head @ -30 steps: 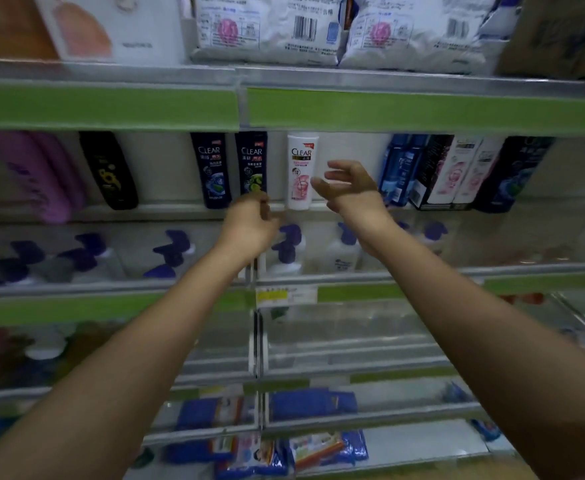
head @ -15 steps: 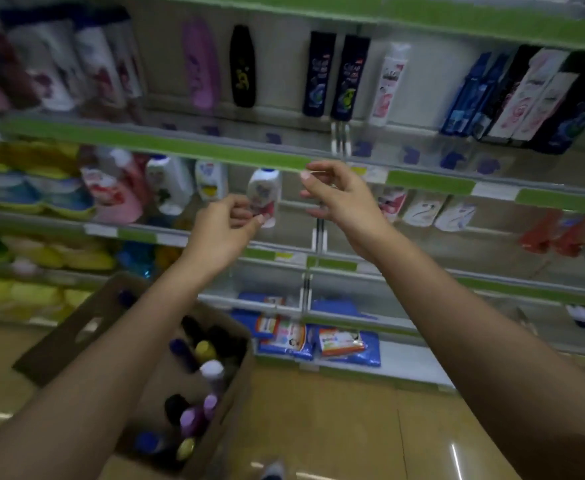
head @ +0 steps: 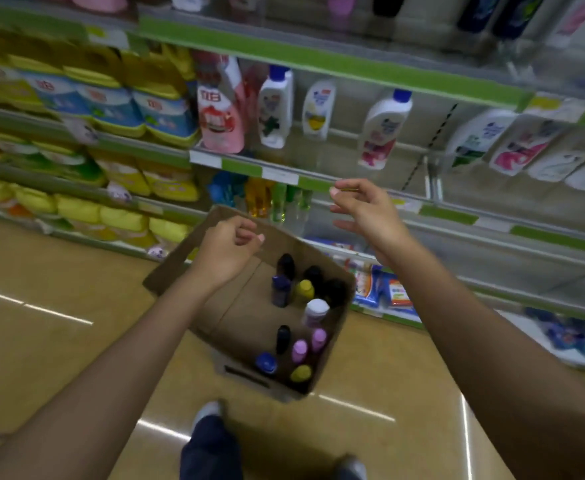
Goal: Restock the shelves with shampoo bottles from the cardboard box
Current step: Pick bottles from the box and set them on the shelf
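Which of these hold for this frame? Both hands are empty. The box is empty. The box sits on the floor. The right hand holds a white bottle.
1. Both hands are empty: true; the left hand and right hand hold nothing.
2. The box is empty: false; bottles stand inside it.
3. The box sits on the floor: true.
4. The right hand holds a white bottle: false; its fingers are loose and apart.
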